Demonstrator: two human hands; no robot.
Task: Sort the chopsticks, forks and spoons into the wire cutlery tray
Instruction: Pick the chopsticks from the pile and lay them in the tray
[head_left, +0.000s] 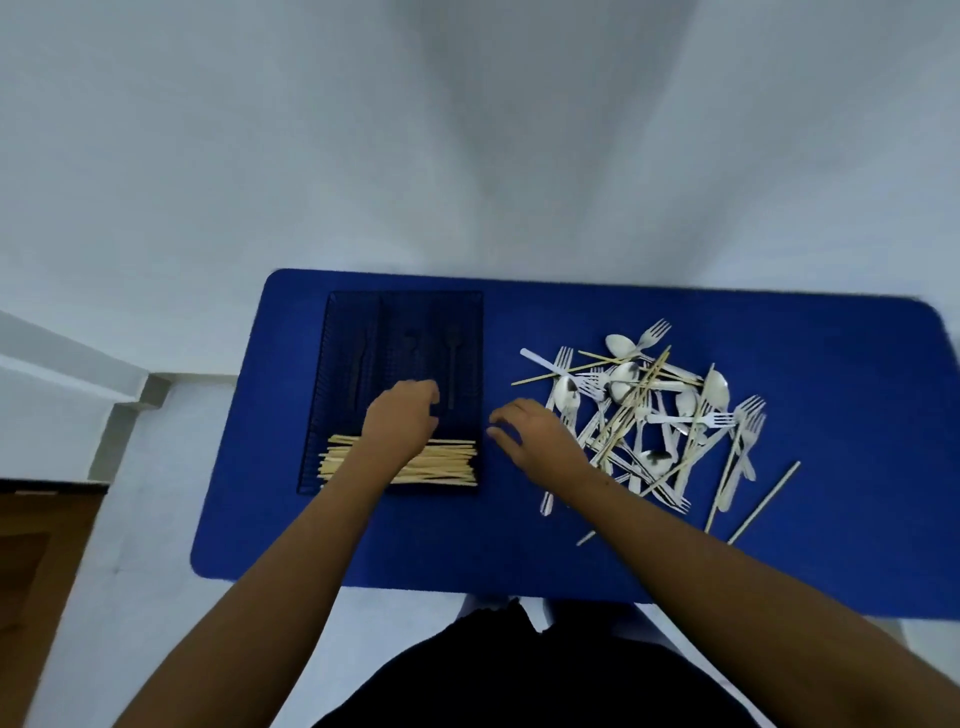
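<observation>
1. Left hand (402, 413) hovers over the wire cutlery tray (323, 374) with its fingers curled down. Cannot tell whether it pinches anything.
2. Right hand (530, 431) is on the blue mat (831, 415) between tray and mixed pile (639, 410), fingers relaxed, nothing in them.
3. Bundled chopsticks (447, 462) lie crosswise in the tray's near compartment, under the left forearm.
4. Risk: the pile is interlocked, so pulling one piece likely drags its neighbours towards the mat edge.
5. Risk: the left forearm could sweep the bundle and tip sticks over the low rim.
6. Risk: thin sticks may poke through the wire mesh.
7. Counts:
   - Tray: one.
   - Spoons (717, 387): about six bowls visible.
   - Forks (655, 330): at least seven.
   - Loose chopsticks (763, 501): two lie apart at the right; those in the pile are too tangled to count.
   - Bundle: too dense to count.
</observation>
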